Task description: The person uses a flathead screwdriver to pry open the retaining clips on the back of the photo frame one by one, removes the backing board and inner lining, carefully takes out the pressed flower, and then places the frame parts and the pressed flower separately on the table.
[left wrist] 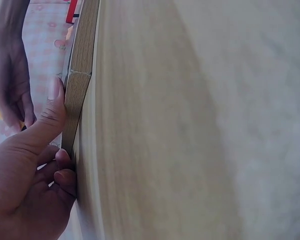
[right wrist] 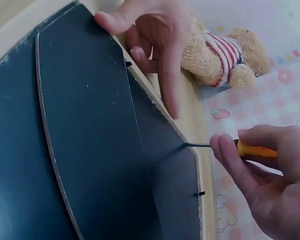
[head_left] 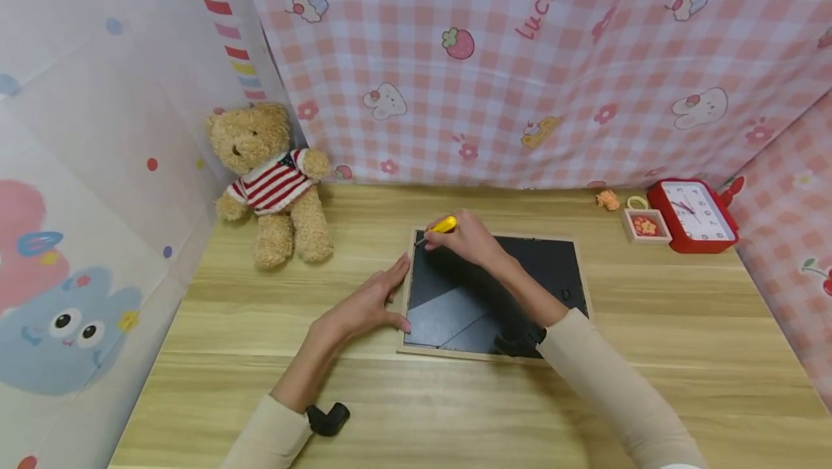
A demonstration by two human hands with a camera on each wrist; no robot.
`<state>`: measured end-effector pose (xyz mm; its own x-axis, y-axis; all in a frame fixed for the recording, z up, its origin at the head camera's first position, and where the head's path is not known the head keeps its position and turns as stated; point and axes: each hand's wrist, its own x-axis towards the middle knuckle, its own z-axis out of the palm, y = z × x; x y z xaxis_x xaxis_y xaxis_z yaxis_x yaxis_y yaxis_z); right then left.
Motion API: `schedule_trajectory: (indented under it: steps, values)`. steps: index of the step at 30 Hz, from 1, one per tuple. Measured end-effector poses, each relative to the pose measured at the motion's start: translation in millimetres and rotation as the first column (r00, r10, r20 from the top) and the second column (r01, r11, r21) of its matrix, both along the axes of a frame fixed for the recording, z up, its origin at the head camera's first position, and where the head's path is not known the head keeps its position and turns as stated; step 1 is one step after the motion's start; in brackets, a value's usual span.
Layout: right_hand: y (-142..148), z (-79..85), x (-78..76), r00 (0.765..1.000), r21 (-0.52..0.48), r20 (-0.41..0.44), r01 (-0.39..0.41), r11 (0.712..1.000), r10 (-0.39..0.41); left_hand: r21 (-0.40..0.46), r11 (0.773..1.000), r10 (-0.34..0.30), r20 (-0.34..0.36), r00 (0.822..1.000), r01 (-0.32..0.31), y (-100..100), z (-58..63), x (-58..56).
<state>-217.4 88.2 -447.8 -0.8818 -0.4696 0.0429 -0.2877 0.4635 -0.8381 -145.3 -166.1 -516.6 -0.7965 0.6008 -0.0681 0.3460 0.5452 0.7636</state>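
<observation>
While left hand [head_left: 367, 303] touches picture frame [head_left: 468, 303], thumb and forefinger wide, right hand [head_left: 469, 239] pinches a yellow screwdriver [head_left: 445, 225]
Frame black back up on table [head_left: 377, 411], tip at far-left corner; teddy bear [head_left: 273, 186] left, red clock [head_left: 694, 214] far right

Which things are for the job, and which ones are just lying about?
For the job:
yellow-handled tool, in the right hand
picture frame, touched by the left hand

Just lying about:
teddy bear
red clock
small box
yellow ring
orange lump
</observation>
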Motion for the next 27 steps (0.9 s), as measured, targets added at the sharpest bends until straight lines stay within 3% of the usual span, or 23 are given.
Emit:
schedule_trajectory:
  steps: [8,17,22,27]
  values:
    - [-6,-1.9,4.1,0.995,0.093,-0.097,-0.012,0.996,0.021,-0.018,1.0,0.025,0.004,1.0,-0.025,0,-5.6,-0.9]
    - [-16,11.8,-5.0,1.0,0.103,-0.006,0.004,0.995,-0.003,-0.01,1.0,-0.016,-0.018,1.0,0.016,2,9.7,1.2]
    - [-2,-6.5,-0.2,0.993,-0.057,0.09,0.083,0.995,-0.078,-0.015,1.0,0.01,0.021,1.0,-0.01,3,9.6,1.5]
    - [14,-30.1,8.2,0.957,-0.278,0.263,0.194,0.941,-0.12,-0.015,1.0,0.003,0.015,1.0,-0.003,2,7.9,2.0]
